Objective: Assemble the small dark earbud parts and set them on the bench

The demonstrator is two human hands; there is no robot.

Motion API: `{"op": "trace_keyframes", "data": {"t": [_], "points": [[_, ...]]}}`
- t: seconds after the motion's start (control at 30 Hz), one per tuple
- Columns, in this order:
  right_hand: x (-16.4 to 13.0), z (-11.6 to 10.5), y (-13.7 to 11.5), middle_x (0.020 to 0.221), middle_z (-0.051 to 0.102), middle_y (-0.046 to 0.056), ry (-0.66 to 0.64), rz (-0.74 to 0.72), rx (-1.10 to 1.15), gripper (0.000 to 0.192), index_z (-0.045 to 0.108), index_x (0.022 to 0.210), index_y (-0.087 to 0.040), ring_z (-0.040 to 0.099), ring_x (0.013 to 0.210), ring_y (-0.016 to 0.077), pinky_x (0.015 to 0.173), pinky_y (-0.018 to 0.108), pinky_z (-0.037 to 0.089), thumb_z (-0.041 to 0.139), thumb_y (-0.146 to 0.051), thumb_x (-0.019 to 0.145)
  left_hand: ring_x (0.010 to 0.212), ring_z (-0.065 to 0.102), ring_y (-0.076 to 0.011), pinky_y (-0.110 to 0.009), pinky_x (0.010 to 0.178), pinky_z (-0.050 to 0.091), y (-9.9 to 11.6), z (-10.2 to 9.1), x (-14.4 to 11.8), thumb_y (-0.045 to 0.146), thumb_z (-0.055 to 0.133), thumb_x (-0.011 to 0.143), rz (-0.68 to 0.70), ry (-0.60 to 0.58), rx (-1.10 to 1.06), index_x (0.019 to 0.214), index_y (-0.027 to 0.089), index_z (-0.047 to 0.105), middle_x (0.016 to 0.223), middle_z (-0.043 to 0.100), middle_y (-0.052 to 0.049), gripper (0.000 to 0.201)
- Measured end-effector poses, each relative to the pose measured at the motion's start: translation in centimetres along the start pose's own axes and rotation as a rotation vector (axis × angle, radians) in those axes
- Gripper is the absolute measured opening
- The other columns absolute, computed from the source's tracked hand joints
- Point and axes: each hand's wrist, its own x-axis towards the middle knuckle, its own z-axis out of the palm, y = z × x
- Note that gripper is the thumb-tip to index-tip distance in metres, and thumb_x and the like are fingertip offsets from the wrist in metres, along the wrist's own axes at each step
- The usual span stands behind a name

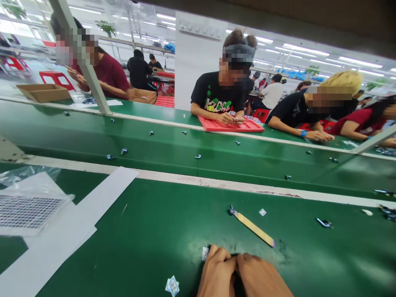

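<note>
My left hand (218, 272) and my right hand (260, 274) are pressed together low on the green table (139, 239). Their fingers are curled inward, and whatever they grip is hidden by the knuckles. A small printed sticker (205, 253) shows right beside my left hand. Beyond the hands lies a flat yellow-handled tool (255, 229), with a small dark earbud-shaped part (231, 210) at its far end. Another square sticker (262, 212) lies near it. To the left are a few overlapping stickers (172, 285). A shiny earbud-shaped piece (324, 223) rests to the right.
White paper strips (77, 222) and a plastic-covered grid sheet (31, 212) lie at left. Behind a pale rail (185, 180), a green conveyor belt (161, 152) carries several small parts. Co-workers sit across it, one over a red tray (235, 125). Dark parts (388, 212) lie at far right.
</note>
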Motion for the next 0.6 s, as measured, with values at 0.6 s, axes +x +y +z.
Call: {"op": "trace_keyframes", "data": {"t": [0.6], "points": [[-2.9,-4.4,0.8,0.070,0.062,0.002,0.113,0.071,0.964,0.040,0.059,0.078,-0.017,0.060,0.067,0.0169,0.064,0.027,0.050,0.040,-0.042,0.103,0.089,0.062,-0.0204,-0.032,0.083,0.049,4.3,-4.4,0.2,0.004,0.061,0.088,-0.139,0.111,-0.423,0.095,0.023,0.079,0.093,0.070,-0.005,0.027]]}}
